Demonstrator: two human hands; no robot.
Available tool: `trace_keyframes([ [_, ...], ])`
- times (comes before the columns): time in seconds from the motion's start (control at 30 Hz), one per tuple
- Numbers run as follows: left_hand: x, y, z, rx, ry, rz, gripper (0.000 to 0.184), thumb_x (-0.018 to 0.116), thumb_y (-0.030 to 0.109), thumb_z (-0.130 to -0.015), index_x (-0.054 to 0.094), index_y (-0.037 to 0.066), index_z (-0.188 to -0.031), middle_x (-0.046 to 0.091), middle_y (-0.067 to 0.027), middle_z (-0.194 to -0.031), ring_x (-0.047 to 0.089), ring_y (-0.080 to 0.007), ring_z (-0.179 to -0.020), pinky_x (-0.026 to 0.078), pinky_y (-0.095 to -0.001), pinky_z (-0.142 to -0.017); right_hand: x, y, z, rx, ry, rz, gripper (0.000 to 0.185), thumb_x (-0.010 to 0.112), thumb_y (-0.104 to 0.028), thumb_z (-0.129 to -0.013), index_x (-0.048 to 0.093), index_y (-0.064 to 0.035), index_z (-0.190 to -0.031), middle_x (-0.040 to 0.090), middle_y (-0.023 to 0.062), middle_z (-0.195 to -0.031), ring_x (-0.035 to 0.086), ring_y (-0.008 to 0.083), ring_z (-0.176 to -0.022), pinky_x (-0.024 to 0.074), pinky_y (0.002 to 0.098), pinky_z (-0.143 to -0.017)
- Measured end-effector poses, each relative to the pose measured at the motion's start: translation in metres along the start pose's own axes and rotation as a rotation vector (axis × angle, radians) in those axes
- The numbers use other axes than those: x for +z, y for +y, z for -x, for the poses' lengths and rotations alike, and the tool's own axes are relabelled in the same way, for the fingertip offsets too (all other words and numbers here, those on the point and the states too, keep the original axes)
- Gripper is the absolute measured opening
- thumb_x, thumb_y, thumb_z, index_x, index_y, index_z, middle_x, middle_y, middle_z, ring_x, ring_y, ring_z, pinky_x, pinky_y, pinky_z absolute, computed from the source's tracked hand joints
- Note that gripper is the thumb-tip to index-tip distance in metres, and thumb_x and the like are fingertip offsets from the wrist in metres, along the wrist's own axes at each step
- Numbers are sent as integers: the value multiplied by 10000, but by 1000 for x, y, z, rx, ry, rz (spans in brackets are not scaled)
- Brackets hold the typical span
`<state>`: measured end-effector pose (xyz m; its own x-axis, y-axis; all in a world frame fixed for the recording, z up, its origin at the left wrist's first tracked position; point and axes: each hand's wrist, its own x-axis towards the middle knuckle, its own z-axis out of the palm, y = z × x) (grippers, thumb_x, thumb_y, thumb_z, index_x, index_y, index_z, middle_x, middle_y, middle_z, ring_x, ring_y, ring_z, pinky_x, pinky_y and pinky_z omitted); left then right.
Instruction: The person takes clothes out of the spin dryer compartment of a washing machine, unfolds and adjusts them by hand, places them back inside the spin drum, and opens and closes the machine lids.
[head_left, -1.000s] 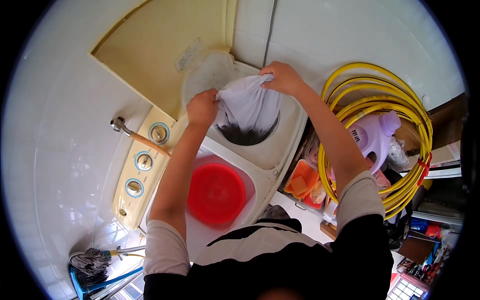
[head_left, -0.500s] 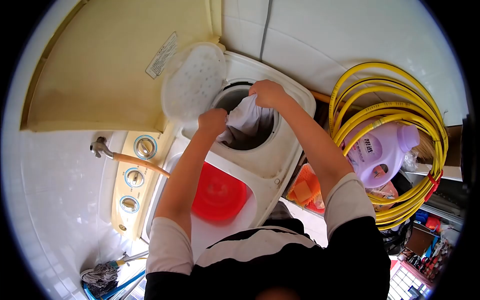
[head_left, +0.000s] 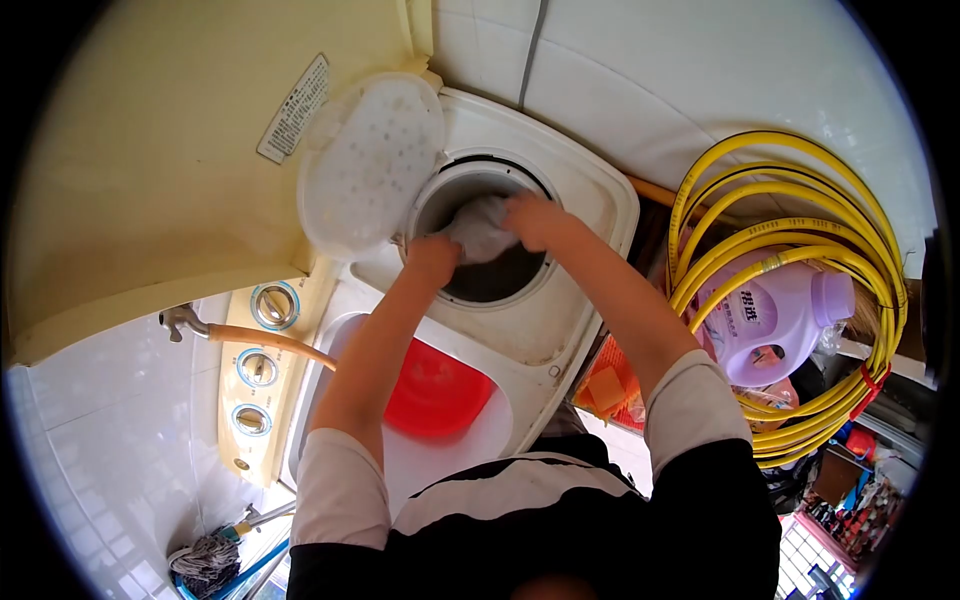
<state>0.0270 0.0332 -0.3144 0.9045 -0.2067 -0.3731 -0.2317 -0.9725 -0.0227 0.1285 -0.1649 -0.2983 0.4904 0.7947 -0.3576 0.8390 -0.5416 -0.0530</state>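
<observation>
A pale piece of cloth (head_left: pixel 483 232) is stretched between my hands at the mouth of the round spin tub (head_left: pixel 500 283) of a twin-tub washing machine (head_left: pixel 560 335). My left hand (head_left: pixel 434 258) is closed on the cloth's left end, by the tub's near-left rim. Its right end is gripped by my right hand (head_left: pixel 532 220), which is slightly blurred. The lower part of the cloth hangs in the shaded tub; its kind does not show. Left of the tub, a translucent perforated disc-like cover (head_left: pixel 372 165) leans against the raised lid (head_left: pixel 170 130).
A red basin (head_left: pixel 435 390) sits in the wash tub. An orange hose (head_left: pixel 270 340) runs from the tap (head_left: pixel 185 322) past the knob panel (head_left: pixel 255 370). On the right are a coiled yellow hose (head_left: pixel 690 215) and a purple detergent jug (head_left: pixel 765 320). A mop (head_left: pixel 205 560) stands lower left.
Both hands have moved down with the cloth, which now sits lower in the tub opening. The head view has shifted slightly.
</observation>
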Motion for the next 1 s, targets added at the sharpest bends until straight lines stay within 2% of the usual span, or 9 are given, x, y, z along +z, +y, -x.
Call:
trace_keyframes([
  [0.17, -25, 16, 15, -24, -245, 39, 206, 589, 133, -798, 670, 148, -987, 667, -97, -976, 660, -295, -894, 529, -431, -733, -29, -9, 9, 122, -368, -246, 441, 523, -4, -770, 649, -175, -1157, 626, 80, -1164, 565, 258, -1115, 476, 366, -910],
  [0.37, -100, 31, 123, -173, 919, 759, 177, 633, 49, -813, 669, 104, -977, 683, -57, -857, 644, -221, -682, 498, -323, -580, -62, -14, 44, 129, 146, -498, 375, 512, -26, -806, 638, -133, -1143, 645, 94, -1111, 600, 275, -1037, 498, 376, -858],
  [0.43, -118, 24, 163, -386, 1376, 573, 171, 635, -30, -796, 638, 19, -959, 639, -52, -789, 586, -149, -665, 461, -267, -567, -71, -28, 65, 81, 380, -539, 322, 529, -57, -815, 645, -117, -1109, 663, 89, -1070, 626, 284, -977, 517, 375, -809],
  [0.5, -135, 7, 190, -581, 1595, 455, 409, 675, 88, -827, 479, 15, -1178, 547, -116, -1149, 542, -181, -919, 456, -283, -755, -91, -53, 94, 43, 575, -890, 308, 537, -16, -825, 642, -102, -1101, 669, 96, -1027, 640, 263, -920, 518, 340, -799],
  [0.6, -187, -14, 196, -413, 1542, 609, 644, 720, 128, -784, 366, -9, -1304, 478, -145, -1226, 459, -219, -1113, 357, -384, -954, -88, -85, 126, -41, 635, -1216, 301, 562, 2, -832, 638, -90, -1108, 671, 103, -984, 650, 243, -883, 513, 309, -795],
  [0.73, -179, -18, 185, -269, 1474, 729, 476, 692, 105, -793, 465, -6, -1197, 526, -126, -1116, 520, -232, -1006, 413, -350, -891, -70, -129, 175, -75, 529, -1290, 288, 576, -36, -846, 636, -92, -1122, 673, 114, -986, 656, 240, -888, 509, 301, -801],
  [0.8, -163, 7, 189, -379, 1380, 625, 447, 682, -8, -674, 512, 11, -1087, 543, -143, -1001, 544, -299, -941, 436, -352, -838, -60, -150, 204, -131, 403, -1180, 265, 568, -105, -868, 637, -97, -1125, 676, 108, -1005, 655, 244, -896, 507, 315, -809],
  [0.87, -153, 37, 187, -178, 1329, 501, 459, 641, -57, -573, 547, 51, -1008, 563, -137, -1002, 543, -352, -937, 452, -409, -783, -57, -170, 230, -163, 340, -1089, 261, 565, -143, -877, 639, -97, -1123, 677, 104, -1015, 654, 246, -897, 506, 323, -811],
  [1.0, -94, 76, 170, -125, 1209, 354, 371, 585, -40, -628, 570, 98, -972, 542, -99, -968, 537, -304, -926, 424, -419, -774, -55, -196, 273, -186, 60, -1095, 244, 569, -188, -884, 653, -104, -1097, 681, 95, -1005, 653, 253, -893, 503, 340, -792],
])
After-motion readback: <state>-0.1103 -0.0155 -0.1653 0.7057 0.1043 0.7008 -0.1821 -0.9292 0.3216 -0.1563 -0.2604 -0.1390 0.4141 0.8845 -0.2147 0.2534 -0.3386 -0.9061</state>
